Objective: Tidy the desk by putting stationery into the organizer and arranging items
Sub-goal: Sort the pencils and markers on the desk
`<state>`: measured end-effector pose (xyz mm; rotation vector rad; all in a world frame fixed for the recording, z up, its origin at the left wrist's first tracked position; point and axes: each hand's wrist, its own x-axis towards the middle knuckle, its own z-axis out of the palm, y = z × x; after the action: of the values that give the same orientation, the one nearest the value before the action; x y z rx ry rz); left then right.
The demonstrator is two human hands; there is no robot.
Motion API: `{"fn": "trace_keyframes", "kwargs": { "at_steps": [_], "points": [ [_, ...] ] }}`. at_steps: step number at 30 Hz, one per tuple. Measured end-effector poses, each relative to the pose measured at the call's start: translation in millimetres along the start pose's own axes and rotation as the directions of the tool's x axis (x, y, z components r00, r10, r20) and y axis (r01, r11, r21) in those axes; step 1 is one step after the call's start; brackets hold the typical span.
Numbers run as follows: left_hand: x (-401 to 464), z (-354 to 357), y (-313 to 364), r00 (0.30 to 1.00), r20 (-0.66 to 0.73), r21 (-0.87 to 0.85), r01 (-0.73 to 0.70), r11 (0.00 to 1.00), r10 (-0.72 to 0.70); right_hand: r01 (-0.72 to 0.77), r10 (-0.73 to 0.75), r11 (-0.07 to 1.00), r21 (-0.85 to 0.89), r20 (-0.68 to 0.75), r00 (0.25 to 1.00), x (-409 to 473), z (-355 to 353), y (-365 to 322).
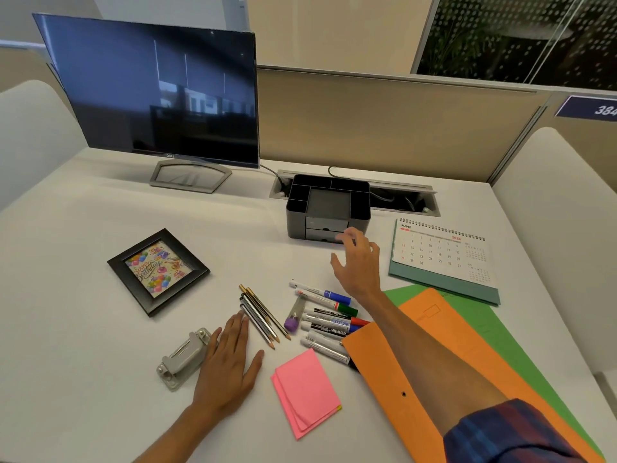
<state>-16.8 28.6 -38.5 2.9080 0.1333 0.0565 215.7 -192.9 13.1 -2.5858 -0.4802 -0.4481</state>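
Little looks done: the organizer [329, 205] at the desk's [83, 345] back edge seems empty, pencils [263, 315] and markers [329, 320] lie mid-desk, the right hand [359, 262] reaches spread and empty, the left hand [230, 359] lies flat.

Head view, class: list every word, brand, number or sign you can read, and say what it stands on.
"DELL": monitor bezel, small.
"JUNE", "2026": desk calendar, above its numbered date grid.
"Happy Birthday": picture in the black frame.
"384": blue partition sign, cut off at the edge.
"camlin": marker barrel, seen upside down; other marker print too small to read.
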Motion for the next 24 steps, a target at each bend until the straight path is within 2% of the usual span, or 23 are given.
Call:
{"fn": "trace_keyframes", "kwargs": {
  "at_steps": [6, 13, 16, 24],
  "points": [
    [-1.1, 3.1, -1.7, 1.0, 0.003, 0.0, 0.007, 1.0, -0.007, 0.113, -0.134, 0.988, 0.106, 0.219, 0.966, -28.9, 5.5, -16.2],
    [-0.3, 4.5, -1.8, 1.0, -0.022, -0.002, 0.002, 1.0, -0.002, 0.118, -0.176, 0.972, 0.202, 0.303, 0.936, -58.0, 15.4, -51.1],
    [0.1, 3.7, -1.1, 1.0, -0.018, -0.015, 0.012, 1.0, -0.012, 0.112, -0.172, 0.976, 0.187, 0.346, 0.922, -65.9, 13.4, -58.4],
    [-0.1, 2.3, -2.1, 1.0, -0.009, -0.031, 0.012, 0.999, -0.012, 0.28, -0.308, 0.95, 0.136, 0.548, 0.778, -74.7, -6.5, -65.4]
  ]
}}
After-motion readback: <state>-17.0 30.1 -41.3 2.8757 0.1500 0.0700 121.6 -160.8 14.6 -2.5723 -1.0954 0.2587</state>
